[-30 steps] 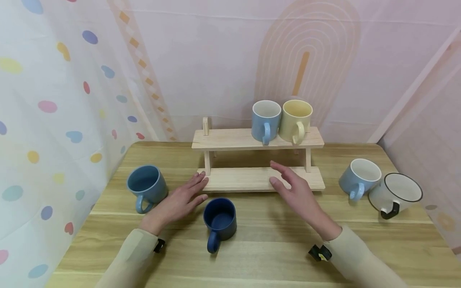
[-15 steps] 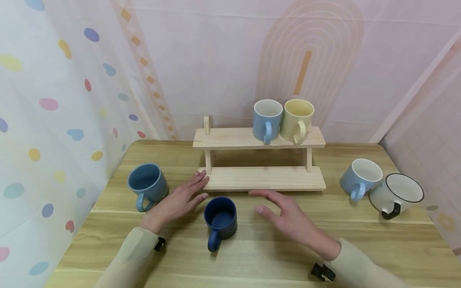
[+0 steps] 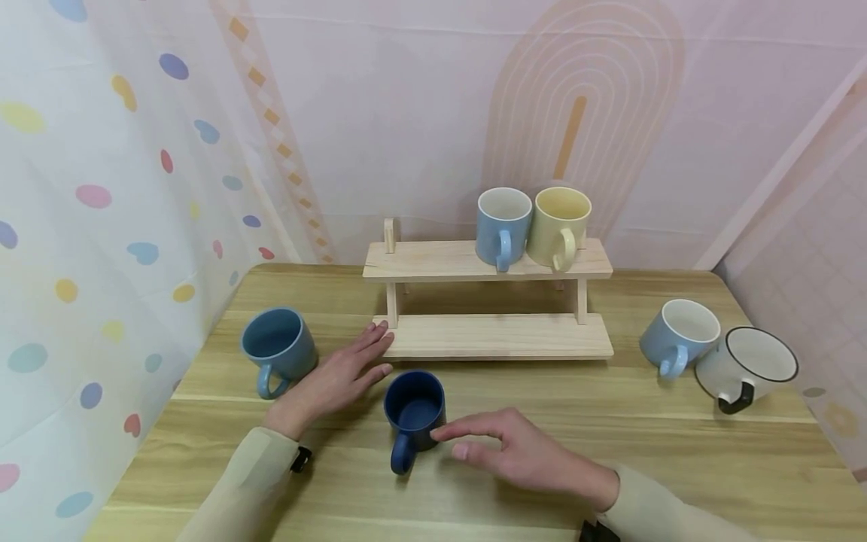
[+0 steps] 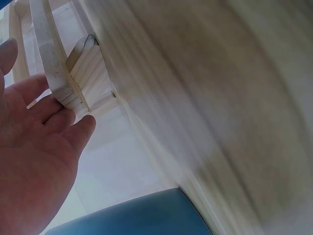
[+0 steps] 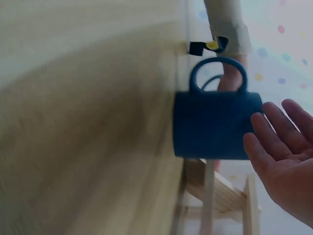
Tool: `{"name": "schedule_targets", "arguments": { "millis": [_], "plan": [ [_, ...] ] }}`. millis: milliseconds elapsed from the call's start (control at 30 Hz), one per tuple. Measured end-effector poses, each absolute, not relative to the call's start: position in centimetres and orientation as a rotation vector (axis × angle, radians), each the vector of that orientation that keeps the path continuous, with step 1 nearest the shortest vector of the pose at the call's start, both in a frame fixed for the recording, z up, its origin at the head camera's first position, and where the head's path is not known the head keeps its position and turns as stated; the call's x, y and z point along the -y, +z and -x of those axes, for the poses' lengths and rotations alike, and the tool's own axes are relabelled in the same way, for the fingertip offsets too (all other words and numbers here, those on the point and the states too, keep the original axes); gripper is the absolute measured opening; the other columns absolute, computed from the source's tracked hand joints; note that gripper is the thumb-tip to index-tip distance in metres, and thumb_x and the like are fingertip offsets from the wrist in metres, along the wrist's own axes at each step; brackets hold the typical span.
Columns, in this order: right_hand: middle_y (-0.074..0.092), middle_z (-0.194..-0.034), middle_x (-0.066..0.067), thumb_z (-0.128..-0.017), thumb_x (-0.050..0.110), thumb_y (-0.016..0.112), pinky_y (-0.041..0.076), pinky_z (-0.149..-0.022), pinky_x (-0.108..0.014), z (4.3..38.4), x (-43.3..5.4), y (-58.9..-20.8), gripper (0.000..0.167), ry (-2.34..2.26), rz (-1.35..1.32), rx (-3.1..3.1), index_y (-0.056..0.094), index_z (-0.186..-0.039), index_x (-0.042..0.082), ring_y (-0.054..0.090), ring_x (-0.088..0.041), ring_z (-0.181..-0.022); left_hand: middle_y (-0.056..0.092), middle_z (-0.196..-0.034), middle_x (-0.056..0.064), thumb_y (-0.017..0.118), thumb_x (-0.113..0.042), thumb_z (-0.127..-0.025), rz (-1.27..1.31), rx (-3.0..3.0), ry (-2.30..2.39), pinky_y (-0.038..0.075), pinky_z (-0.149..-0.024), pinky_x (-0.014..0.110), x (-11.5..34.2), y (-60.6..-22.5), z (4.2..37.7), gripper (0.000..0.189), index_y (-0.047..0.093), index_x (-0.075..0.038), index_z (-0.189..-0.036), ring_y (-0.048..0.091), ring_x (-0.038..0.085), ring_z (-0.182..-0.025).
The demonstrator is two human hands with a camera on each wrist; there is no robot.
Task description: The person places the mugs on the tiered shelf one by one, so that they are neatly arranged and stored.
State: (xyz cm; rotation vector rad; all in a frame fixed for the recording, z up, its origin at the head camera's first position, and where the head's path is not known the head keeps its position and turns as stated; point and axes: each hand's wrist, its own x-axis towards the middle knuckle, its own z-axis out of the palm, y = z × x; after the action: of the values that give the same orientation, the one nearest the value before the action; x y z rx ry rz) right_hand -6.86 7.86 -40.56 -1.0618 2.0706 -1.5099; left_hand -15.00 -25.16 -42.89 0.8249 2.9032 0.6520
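Observation:
My left hand point(image 3: 335, 384) rests its straight fingertips on the left end of the two-tier wooden shelf's lower board point(image 3: 501, 336). In the left wrist view, its fingers point(image 4: 61, 120) meet the board's end. A dark blue mug point(image 3: 428, 421) stands upright on the table in front of the shelf, handle toward me. Just right of it, my right hand point(image 3: 518, 454) holds its fingers extended, with the index fingertip right at the mug's side. The right wrist view shows this mug point(image 5: 217, 129) with the right fingers beside its rim, not curled round it.
A light blue mug point(image 3: 494, 229) and a yellow mug point(image 3: 552, 233) stand on the upper shelf board point(image 3: 427, 260). Left of my left hand is a teal mug point(image 3: 291, 357). At the right stand another light blue mug point(image 3: 657, 339) and a white black-rimmed mug point(image 3: 718, 373).
My right hand has come back from over the lower shelf board, moving left and toward me, to the dark blue mug's side. The left hand has stayed in place.

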Motion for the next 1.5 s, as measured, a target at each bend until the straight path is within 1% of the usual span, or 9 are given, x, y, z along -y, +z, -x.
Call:
{"name": "schedule_targets", "arguments": {
  "millis": [233, 400, 567, 700, 867, 1133, 1300, 1367, 1500],
  "plan": [
    [0.068, -0.135, 0.007, -0.11, 0.025, 0.054, 0.048, -0.108, -0.032, 6.6, -6.5, -41.6, 0.033, -1.415, 1.013, -1.942, 0.069, -0.138, 0.014, 0.06, -0.008, -0.127, 0.024, -0.17, 0.007, 0.052, -0.042, -0.109, -0.799, -2.897, 0.64, 0.03, -0.12, 0.056, 25.2, -42.8, 14.9, 0.061, 0.039, -0.01, -0.16, 0.023, 0.03, -0.156],
    [0.066, -0.136, 0.008, -0.11, 0.03, 0.055, 0.047, -0.107, -0.029, 6.6, -5.5, -42.4, 0.036, -1.355, 1.02, -1.927, 0.067, -0.14, 0.015, 0.059, -0.007, -0.126, 0.024, -0.17, 0.006, 0.05, -0.043, -0.109, -0.794, -2.888, 0.641, 0.029, -0.121, 0.055, 25.1, -42.6, 14.9, 0.061, 0.039, -0.011, -0.161, 0.022, 0.029, -0.156],
    [0.064, -0.139, 0.006, -0.109, 0.032, 0.056, 0.044, -0.109, -0.025, 6.5, -4.7, -42.7, 0.04, -1.324, 0.988, -1.9, 0.064, -0.142, 0.011, 0.055, -0.005, -0.13, 0.024, -0.17, 0.006, 0.05, -0.044, -0.109, -0.794, -2.89, 0.637, 0.029, -0.121, 0.055, 25.2, -42.5, 14.8, 0.062, 0.039, -0.011, -0.161, 0.023, 0.03, -0.156],
    [0.063, -0.142, 0.004, -0.108, 0.032, 0.058, 0.043, -0.109, -0.025, 6.5, -4.1, -42.8, 0.044, -1.322, 0.905, -1.847, 0.061, -0.144, 0.008, 0.053, -0.004, -0.132, 0.024, -0.17, 0.006, 0.051, -0.042, -0.109, -0.788, -2.888, 0.639, 0.029, -0.121, 0.055, 25.2, -42.5, 14.8, 0.062, 0.038, -0.011, -0.161, 0.022, 0.029, -0.156],
    [0.062, -0.143, 0.001, -0.108, 0.033, 0.059, 0.042, -0.11, -0.024, 6.7, -3.4, -43.3, 0.046, -1.369, 0.878, -1.747, 0.058, -0.144, 0.005, 0.053, -0.004, -0.132, 0.025, -0.17, 0.006, 0.051, -0.042, -0.109, -0.795, -2.896, 0.641, 0.03, -0.12, 0.056, 25.2, -42.5, 14.7, 0.061, 0.039, -0.011, -0.161, 0.023, 0.03, -0.156],
    [0.069, -0.132, -0.006, -0.109, 0.026, 0.057, 0.042, -0.109, -0.022, 7.0, -3.1, -43.5, 0.033, -1.451, 0.864, -1.639, 0.064, -0.132, 0.004, 0.059, -0.006, -0.127, 0.024, -0.17, 0.005, 0.052, -0.042, -0.109, -0.796, -2.891, 0.657, 0.03, -0.121, 0.055, 25.1, -42.5, 14.7, 0.062, 0.039, -0.011, -0.161, 0.024, 0.029, -0.156],
    [0.07, -0.123, -0.004, -0.108, 0.026, 0.059, 0.045, -0.106, -0.022, 6.9, -3.9, -43.4, 0.029, -1.479, 0.823, -1.704, 0.066, -0.123, 0.002, 0.062, -0.008, -0.119, 0.025, -0.17, 0.008, 0.053, -0.041, -0.109, -0.824, -2.899, 0.657, 0.031, -0.12, 0.056, 25.1, -42.7, 14.9, 0.061, 0.039, -0.009, -0.16, 0.024, 0.032, -0.155],
    [0.07, -0.117, -0.001, -0.108, 0.028, 0.058, 0.047, -0.101, -0.022, 6.9, -4.5, -43.4, 0.03, -1.479, 0.803, -1.766, 0.067, -0.121, 0.002, 0.063, -0.007, -0.112, 0.025, -0.17, 0.009, 0.053, -0.041, -0.109, -0.828, -2.901, 0.655, 0.031, -0.12, 0.057, 25.1, -42.7, 14.9, 0.062, 0.039, -0.009, -0.16, 0.024, 0.033, -0.155],
    [0.068, -0.103, -0.002, -0.111, 0.028, 0.051, 0.048, -0.088, -0.023, 7.0, -5.5, -43.3, 0.032, -1.513, 0.779, -1.857, 0.068, -0.113, -0.001, 0.06, -0.008, -0.096, 0.026, -0.17, 0.009, 0.054, -0.04, -0.109, -0.822, -2.905, 0.648, 0.03, -0.12, 0.057, 25.1, -42.7, 14.9, 0.062, 0.039, -0.008, -0.16, 0.024, 0.033, -0.155]
  ]
}}
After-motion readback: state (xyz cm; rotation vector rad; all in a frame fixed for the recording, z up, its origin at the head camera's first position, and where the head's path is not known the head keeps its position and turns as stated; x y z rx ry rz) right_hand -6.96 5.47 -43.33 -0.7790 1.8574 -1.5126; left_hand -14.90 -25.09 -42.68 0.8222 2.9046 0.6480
